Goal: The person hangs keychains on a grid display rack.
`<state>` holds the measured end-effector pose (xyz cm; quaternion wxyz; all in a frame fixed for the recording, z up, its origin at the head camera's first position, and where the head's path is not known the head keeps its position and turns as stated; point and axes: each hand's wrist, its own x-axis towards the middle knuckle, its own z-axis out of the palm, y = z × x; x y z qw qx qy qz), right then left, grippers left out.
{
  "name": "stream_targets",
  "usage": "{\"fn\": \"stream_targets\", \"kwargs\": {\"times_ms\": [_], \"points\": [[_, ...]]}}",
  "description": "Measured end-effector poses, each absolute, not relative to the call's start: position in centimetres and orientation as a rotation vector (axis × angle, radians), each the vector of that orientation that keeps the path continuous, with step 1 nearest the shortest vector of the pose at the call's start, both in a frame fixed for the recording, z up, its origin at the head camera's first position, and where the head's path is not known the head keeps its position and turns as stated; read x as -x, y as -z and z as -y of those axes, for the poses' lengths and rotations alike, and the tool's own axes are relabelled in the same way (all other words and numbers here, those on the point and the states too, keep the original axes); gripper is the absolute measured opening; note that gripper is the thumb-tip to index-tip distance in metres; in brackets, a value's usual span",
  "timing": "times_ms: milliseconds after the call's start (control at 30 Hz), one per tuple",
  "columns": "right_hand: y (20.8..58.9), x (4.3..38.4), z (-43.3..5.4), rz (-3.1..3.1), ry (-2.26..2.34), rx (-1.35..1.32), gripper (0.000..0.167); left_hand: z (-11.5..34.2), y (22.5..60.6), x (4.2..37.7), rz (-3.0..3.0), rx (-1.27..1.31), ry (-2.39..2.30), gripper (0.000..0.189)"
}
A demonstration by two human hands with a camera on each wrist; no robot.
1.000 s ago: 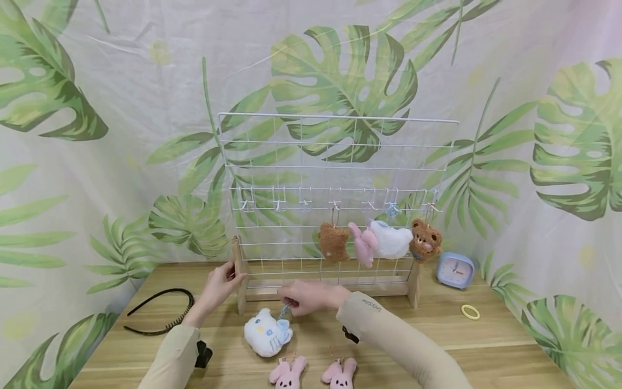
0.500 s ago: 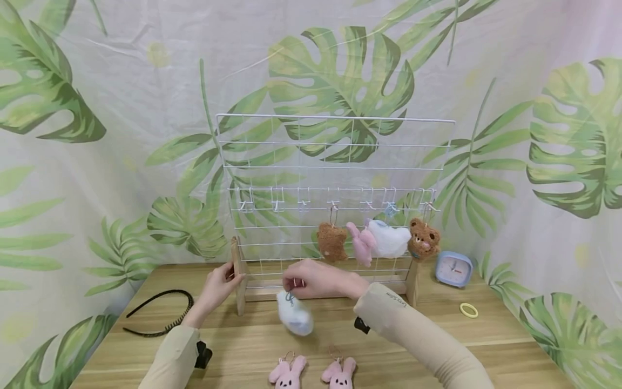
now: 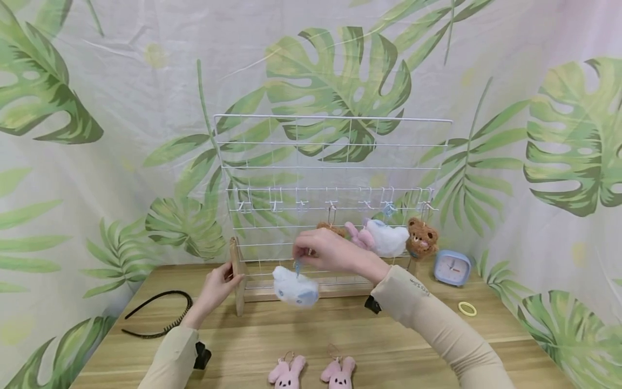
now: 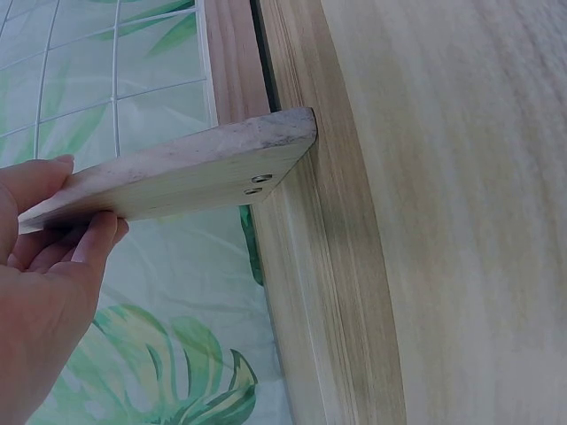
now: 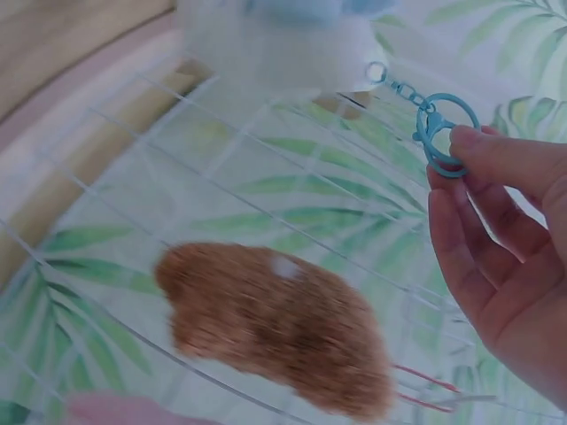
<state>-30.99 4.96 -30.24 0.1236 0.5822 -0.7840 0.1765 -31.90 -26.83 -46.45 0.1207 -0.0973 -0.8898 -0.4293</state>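
Our right grip (image 3: 335, 251) pinches the blue ring (image 5: 432, 124) of a white plush (image 3: 295, 286) with blue trim, tilted above the bench (image 3: 389, 335); the right wrist view blurs it and cuts it off. Our left grip (image 3: 218, 283) holds the left wooden upright (image 4: 204, 159) of a wire rack (image 3: 335, 116). Four other plush toys hang there, one brown toy (image 3: 337, 228) partly hidden behind our right grip. Two pink rabbits (image 3: 288, 374) lie toward the bench's near edge, cropped.

The wire rack (image 3: 335, 168) is lit softly and evenly, with faint shadows cast on the tabletop (image 3: 403, 346) before it. The backdrop (image 3: 121, 81) is tinged pink far to its right. From the right wrist, the white plush (image 5: 283, 53) and brown plush (image 5: 275, 328) before it are blurred, the former washed out.
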Motion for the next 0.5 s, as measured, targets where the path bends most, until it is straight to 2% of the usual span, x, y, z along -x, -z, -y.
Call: {"fn": "stream_targets", "kwargs": {"times_ms": [200,500], "points": [[27.7,30.9,-5.1,2.256,-0.548,-1.609,0.008,26.9,46.6,31.9,2.596,0.284,1.252,0.041],[24.1,31.5,-5.5,2.135,-0.628,-1.445,0.010,26.6,46.3,31.8,2.598,0.252,1.229,0.034]]}}
